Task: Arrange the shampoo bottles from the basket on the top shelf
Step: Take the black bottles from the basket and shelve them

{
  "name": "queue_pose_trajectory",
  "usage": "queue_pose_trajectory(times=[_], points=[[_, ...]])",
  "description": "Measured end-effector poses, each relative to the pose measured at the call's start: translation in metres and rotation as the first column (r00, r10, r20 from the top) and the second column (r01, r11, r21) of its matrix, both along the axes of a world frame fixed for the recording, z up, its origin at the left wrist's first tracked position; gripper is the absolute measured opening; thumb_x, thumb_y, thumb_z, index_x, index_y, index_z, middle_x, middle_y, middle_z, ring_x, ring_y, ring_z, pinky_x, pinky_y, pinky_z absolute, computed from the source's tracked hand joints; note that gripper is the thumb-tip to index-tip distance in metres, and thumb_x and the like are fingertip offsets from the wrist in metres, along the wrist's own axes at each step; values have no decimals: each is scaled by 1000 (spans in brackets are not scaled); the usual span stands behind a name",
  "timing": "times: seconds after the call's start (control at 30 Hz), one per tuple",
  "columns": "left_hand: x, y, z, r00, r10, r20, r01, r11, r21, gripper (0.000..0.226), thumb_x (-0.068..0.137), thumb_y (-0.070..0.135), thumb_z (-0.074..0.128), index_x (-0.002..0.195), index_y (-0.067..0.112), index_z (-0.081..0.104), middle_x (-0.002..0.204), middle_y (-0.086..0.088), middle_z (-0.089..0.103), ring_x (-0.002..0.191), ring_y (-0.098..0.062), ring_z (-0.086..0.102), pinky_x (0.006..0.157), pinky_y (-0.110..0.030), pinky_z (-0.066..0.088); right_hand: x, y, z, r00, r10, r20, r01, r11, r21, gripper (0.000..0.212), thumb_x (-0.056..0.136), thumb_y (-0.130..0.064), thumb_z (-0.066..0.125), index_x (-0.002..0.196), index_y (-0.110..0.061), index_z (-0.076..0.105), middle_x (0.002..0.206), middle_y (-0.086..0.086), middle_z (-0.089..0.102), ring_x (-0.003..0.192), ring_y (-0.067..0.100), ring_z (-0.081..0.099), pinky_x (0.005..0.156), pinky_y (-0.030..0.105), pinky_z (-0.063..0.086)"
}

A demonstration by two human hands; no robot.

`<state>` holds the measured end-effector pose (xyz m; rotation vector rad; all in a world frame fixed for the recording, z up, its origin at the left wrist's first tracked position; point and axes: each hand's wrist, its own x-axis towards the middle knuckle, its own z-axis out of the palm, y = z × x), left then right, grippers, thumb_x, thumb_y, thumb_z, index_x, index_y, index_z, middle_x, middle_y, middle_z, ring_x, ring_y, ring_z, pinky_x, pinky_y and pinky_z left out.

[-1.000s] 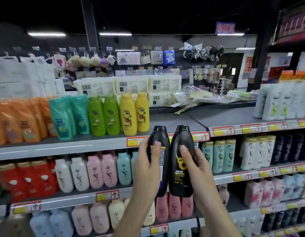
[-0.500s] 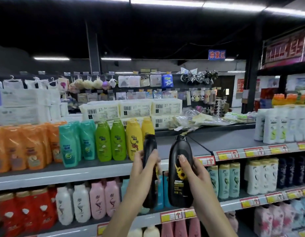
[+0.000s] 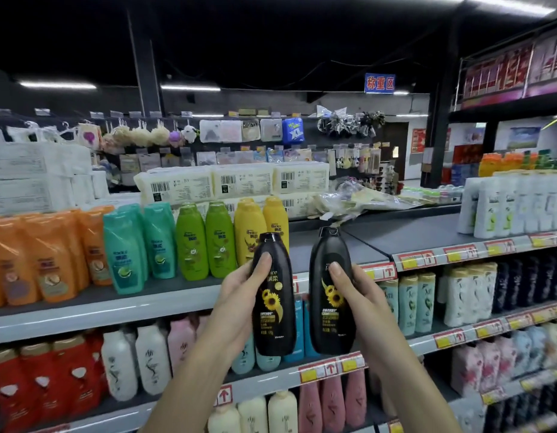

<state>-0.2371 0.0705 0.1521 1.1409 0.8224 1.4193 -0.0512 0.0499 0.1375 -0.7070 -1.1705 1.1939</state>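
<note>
I hold two black shampoo bottles with sunflower labels upright in front of the shelves. My left hand [image 3: 239,295] grips the left black bottle [image 3: 274,310], its label facing me. My right hand [image 3: 353,295] grips the right black bottle [image 3: 328,304], thumb across its front. Both caps reach about level with the top shelf [image 3: 333,248], whose bare grey surface lies just behind them, to the right of the yellow bottles [image 3: 250,226]. The basket is out of view.
The top shelf carries orange [image 3: 49,260], teal [image 3: 124,254], green [image 3: 205,242] and yellow bottles on the left and white bottles [image 3: 502,207] on the right. Plastic packaging [image 3: 349,201] lies at its back. Lower shelves are packed with bottles.
Both bottles rose toward the top shelf. My left hand turned its bottle from edge-on to label facing me. The view tilted upward.
</note>
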Motion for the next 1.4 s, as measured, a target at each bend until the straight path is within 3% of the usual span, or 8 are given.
queue_pose_trajectory(times=[0.13,0.27,0.4,0.63,0.77,0.93,1.2,1.4], points=[[4,8,-2,998,44,-34,-44,999,3,30,94,38,64,113,17,75,111,-11,75,104,-27,72,79,-32,58,3,11,-4,1000,-17,22,17,1000,3,5,82,-50,70,84,-54,72,93,-17,76,85,2,73,62,17,57],[9,22,-1,993,91,-74,-89,995,33,26,89,40,67,105,22,78,106,-9,77,97,-23,74,74,-30,59,16,32,-10,995,-40,86,37,999,38,31,85,-52,69,108,-31,71,107,0,74,100,16,72,75,23,56],[24,35,7,977,140,-159,-122,985,118,36,81,44,70,108,21,76,107,-1,77,102,-17,73,88,-35,55,34,58,-10,995,-37,91,31,997,69,31,85,-50,67,105,-27,71,105,3,74,98,16,71,72,18,55],[64,80,44,884,214,-415,-108,958,265,38,77,37,78,112,30,66,106,6,76,96,-4,72,74,-16,56,72,114,10,994,40,100,-52,991,120,26,89,-42,66,107,-24,70,106,2,75,98,16,72,72,15,54],[75,119,72,677,399,-618,-170,902,397,37,82,40,78,115,35,62,110,19,68,105,8,61,84,-14,47,90,152,29,990,60,129,-81,983,165,27,91,-39,65,111,-20,69,103,2,75,96,15,72,70,14,53],[74,160,110,401,473,-785,-128,877,463,38,83,41,78,114,34,57,94,23,61,82,12,60,64,-8,44,95,205,44,983,81,167,-112,976,187,26,92,-37,65,114,-24,68,103,-6,75,95,7,71,71,13,53],[78,209,117,-212,518,-829,-80,836,543,54,79,55,75,120,28,54,116,7,66,114,-15,57,109,-45,33,79,275,32,961,43,275,-96,978,183,21,91,-24,70,112,-24,65,103,-4,74,96,10,70,79,26,54],[74,231,112,-227,501,-835,-108,840,532,51,81,55,72,121,27,55,117,6,67,120,-17,55,118,-45,18,73,301,20,958,80,275,-124,981,147,25,94,-16,67,118,-17,62,113,-1,71,102,7,68,85,25,53]])
